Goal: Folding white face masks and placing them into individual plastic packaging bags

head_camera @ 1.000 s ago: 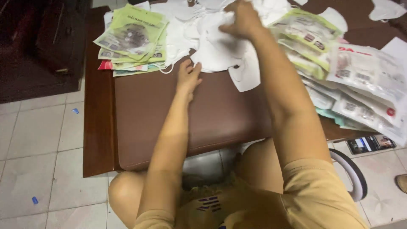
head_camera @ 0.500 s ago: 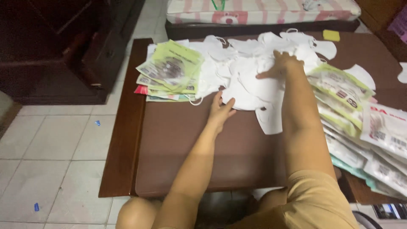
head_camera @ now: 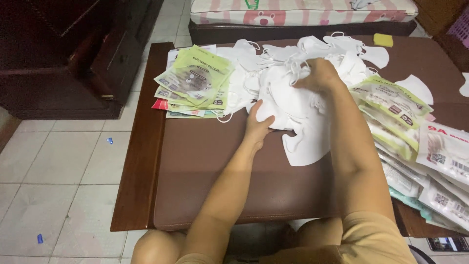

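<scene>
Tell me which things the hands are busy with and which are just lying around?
Busy with:
left hand
right hand
white masks

Lying around:
green packets
packets at right
yellow sponge
brown table

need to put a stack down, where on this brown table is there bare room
The near half of the brown padded table top is bare, bordered by the left hand, the white face mask pile and the stack of green printed packets. A second bare patch lies far right, beyond the yellow sponge. The middle and the right edge, under overlapping white and green packets, are crowded.
</scene>
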